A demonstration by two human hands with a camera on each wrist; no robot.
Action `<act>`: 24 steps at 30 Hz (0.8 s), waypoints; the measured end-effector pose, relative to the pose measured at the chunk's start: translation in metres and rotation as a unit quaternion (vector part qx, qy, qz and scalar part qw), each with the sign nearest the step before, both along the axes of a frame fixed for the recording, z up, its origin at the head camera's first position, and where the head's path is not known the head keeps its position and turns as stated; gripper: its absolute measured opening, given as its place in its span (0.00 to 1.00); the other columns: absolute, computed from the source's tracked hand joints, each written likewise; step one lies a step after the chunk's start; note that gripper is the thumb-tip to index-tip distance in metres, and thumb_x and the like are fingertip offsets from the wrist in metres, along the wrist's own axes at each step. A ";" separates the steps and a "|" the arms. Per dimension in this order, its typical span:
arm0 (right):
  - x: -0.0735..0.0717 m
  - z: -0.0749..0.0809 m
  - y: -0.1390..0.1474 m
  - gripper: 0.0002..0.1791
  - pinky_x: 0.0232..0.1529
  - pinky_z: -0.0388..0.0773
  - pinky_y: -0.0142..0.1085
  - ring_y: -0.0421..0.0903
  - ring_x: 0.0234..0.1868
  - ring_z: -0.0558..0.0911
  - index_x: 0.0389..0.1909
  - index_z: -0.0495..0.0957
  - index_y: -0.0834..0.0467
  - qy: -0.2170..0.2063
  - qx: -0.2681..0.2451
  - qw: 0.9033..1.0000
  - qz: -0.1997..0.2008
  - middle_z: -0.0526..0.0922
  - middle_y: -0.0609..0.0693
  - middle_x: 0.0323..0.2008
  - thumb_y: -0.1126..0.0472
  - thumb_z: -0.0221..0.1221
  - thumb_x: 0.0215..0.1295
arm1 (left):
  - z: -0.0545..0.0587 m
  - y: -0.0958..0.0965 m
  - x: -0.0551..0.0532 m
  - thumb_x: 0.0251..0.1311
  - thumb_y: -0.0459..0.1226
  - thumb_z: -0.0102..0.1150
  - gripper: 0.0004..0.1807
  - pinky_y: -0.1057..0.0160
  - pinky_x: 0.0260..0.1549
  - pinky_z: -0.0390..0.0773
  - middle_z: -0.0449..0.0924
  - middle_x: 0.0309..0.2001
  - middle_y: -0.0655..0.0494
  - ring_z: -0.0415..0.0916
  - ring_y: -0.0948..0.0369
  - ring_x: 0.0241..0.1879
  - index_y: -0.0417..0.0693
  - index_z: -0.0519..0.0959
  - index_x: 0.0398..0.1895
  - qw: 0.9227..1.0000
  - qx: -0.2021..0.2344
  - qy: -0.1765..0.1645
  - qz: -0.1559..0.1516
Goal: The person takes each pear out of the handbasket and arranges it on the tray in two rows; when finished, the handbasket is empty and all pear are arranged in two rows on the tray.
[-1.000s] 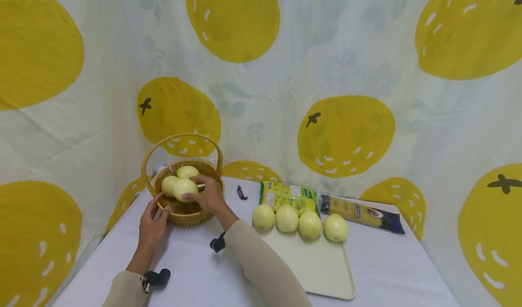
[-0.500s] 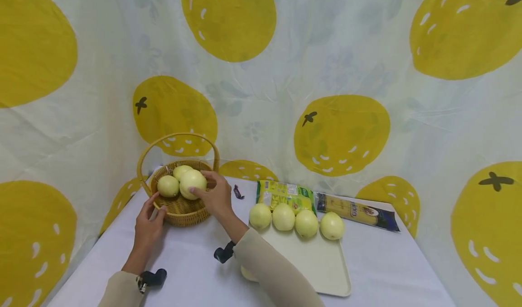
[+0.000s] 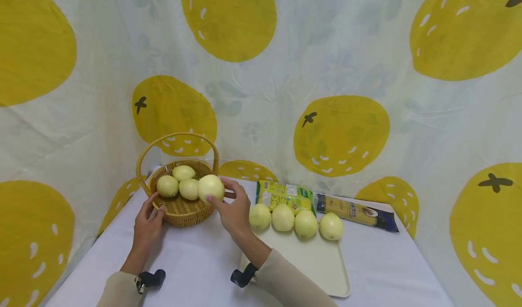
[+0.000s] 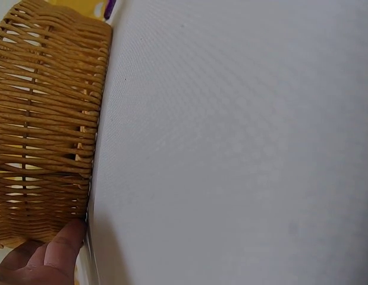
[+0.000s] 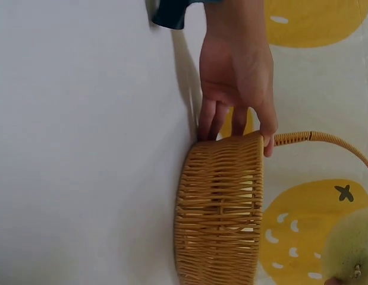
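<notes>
My right hand (image 3: 234, 206) grips a round pale yellow-green fruit (image 3: 210, 188), like an apple or pear, above the right rim of a wicker basket (image 3: 189, 218). In the right wrist view, that fruit (image 5: 352, 249) shows only partly at the lower right. Three similar fruits (image 3: 167, 186) lie inside the basket. My left hand (image 3: 147, 225) holds the basket's near left side. The right wrist view shows my left hand's (image 5: 240, 77) thumb over the rim and its fingers along the outer wall. Only its fingertips reach the left wrist view, low against the weave.
Several matching fruits (image 3: 283, 217) stand in a row at the far edge of a cream tray (image 3: 322, 266). Behind them lie a yellow-green packet (image 3: 284, 195) and a long dark-ended packet (image 3: 359, 212). A small purple-wrapped item (image 3: 238, 192) sits right of the basket, whose tall handle (image 3: 177, 134) arches overhead.
My right hand has moved right with the fruit, from over the basket's middle to its right rim. A third fruit in the basket now shows. My left hand stays at the rim.
</notes>
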State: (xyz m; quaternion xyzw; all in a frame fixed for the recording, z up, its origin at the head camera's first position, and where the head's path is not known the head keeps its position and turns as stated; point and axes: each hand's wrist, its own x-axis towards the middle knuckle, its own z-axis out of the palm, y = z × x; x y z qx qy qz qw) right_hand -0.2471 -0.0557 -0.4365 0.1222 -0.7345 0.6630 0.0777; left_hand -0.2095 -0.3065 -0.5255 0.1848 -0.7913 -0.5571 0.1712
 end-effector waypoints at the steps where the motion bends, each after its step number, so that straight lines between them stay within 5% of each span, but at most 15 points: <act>1: 0.002 -0.001 0.004 0.30 0.53 0.89 0.38 0.45 0.54 0.83 0.62 0.82 0.41 -0.002 -0.002 1.000 -0.003 0.83 0.40 0.57 0.53 0.80 0.58 | -0.001 0.000 0.000 0.83 0.44 0.48 0.34 0.35 0.82 0.56 0.43 0.88 0.48 0.43 0.39 0.86 0.66 0.54 0.87 1.000 0.000 0.000 0.000; 24: 0.050 -0.040 0.085 0.32 0.53 0.87 0.37 0.49 0.58 0.78 0.64 0.80 0.46 -0.102 0.011 0.994 -0.029 0.81 0.49 0.62 0.55 0.79 0.58 | -0.001 -0.002 -0.001 0.83 0.47 0.46 0.34 0.35 0.81 0.58 0.41 0.88 0.47 0.43 0.38 0.86 0.67 0.53 0.87 1.000 -0.008 -0.002 -0.006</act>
